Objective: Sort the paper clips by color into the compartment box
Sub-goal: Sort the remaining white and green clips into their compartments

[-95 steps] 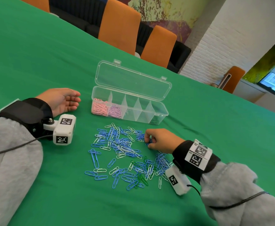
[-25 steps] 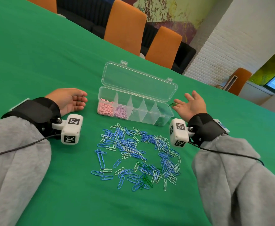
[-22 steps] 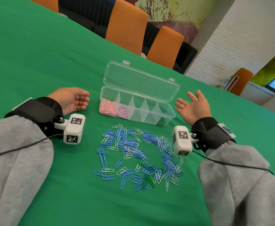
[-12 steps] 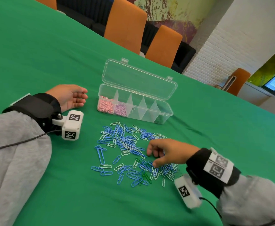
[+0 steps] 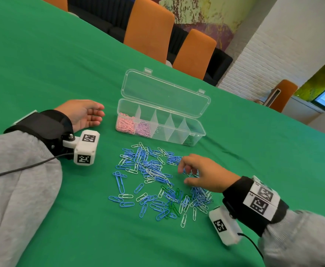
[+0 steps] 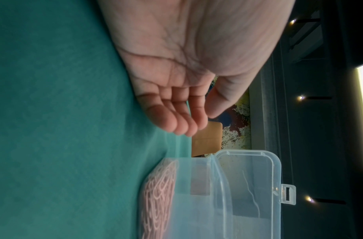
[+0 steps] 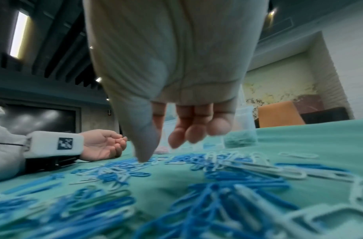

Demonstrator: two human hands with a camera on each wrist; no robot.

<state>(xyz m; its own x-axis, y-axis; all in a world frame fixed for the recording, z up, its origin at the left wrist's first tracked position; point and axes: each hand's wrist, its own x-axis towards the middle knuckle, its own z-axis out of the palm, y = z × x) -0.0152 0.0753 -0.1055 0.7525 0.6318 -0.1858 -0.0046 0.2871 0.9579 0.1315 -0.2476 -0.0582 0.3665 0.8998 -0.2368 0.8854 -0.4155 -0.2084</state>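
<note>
Right hand (image 5: 204,173) hovers, fingers loosely curled and holding nothing, over paper clips (image 5: 154,170) on the bench (image 5: 42,54) — light, slippery wire, best pinched singly; left hand (image 5: 82,114) rests relaxed.

**Room to move around the clips**

You had bare cloth (image 5: 42,54) on every side of the clip pile (image 5: 154,174). The box (image 5: 194,132) stood just beyond the pile, its raised lid (image 5: 163,93) walling off any reach from the far side; from your side the compartments lay open from above. Your left hand (image 5: 82,114) lay on the cloth just left of the box, blocking that end. Your right hand (image 5: 202,174) hung over the pile's right part, fingers loosely curled.
</note>
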